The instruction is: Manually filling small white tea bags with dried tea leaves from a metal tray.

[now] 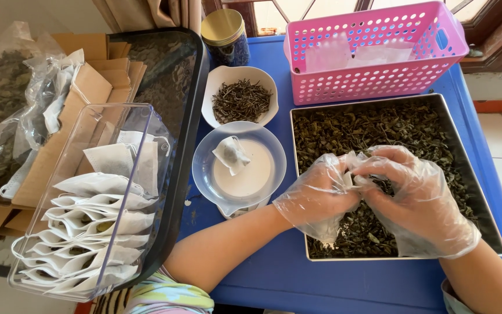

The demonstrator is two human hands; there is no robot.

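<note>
Nearest to us, our left hand [316, 195] and right hand [415, 197], both in loose, crinkled clear plastic gloves, meet over a square metal tray [476, 174] heaped with dry, curled dark green tea leaves [344, 131]; the fingers are pressed together, pinching a small white tea bag [351, 174] between them, just above the leaves. The tray's raised steel rim sits close to the near edge of the blue table [274, 273], with bare blue surface only in front of it. To our left, a clear plastic box [146, 125] holds a row of filled, soft white paper sachets [91, 224], resting in a black tray [196, 104]. Between that and the metal tray stands a round clear bowl [277, 160] on a white scale, one filled sachet [231, 154] lying inside. Beyond it, a white bowl [215, 87] holds thin dark twig-like leaves, and a gold-lidded jar [223, 26] stands behind. A pink perforated basket [373, 75] touches the tray's far rim, crowding that side. Far left, cardboard [91, 84] and crumpled plastic bags [27, 110] of leaves lie piled
</note>
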